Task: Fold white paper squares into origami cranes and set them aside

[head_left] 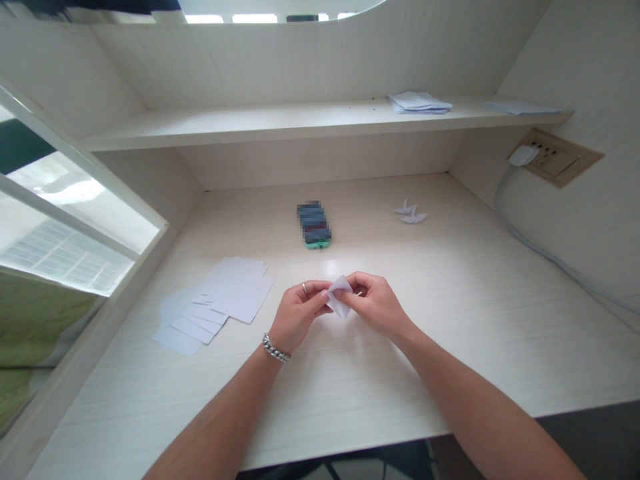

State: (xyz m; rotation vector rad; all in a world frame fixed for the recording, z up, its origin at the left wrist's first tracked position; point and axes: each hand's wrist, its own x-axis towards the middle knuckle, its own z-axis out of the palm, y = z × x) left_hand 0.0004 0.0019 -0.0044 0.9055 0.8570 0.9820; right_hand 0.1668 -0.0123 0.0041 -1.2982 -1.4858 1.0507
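Note:
Between my two hands, just above the desk, is a small folded piece of white paper (341, 303) with a diamond-like shape. My left hand (299, 310), with a ring and a chain bracelet, pinches its left edge between thumb and fingers. On the other side my right hand (376, 301) grips it, the thumb lying across the front. Parts of the paper are covered by the fingers. Farther back to the right lie small folded paper cranes (413, 217). Several loose white paper sheets (243, 283) are spread out left of my left hand.
A phone-like object (315, 225) with a green edge lies behind my hands, its face blurred. Folded papers (419, 102) rest on the shelf (250, 128). A plug (524, 156) sits in the wall socket (563, 159), its cable (537, 250) running down the right side.

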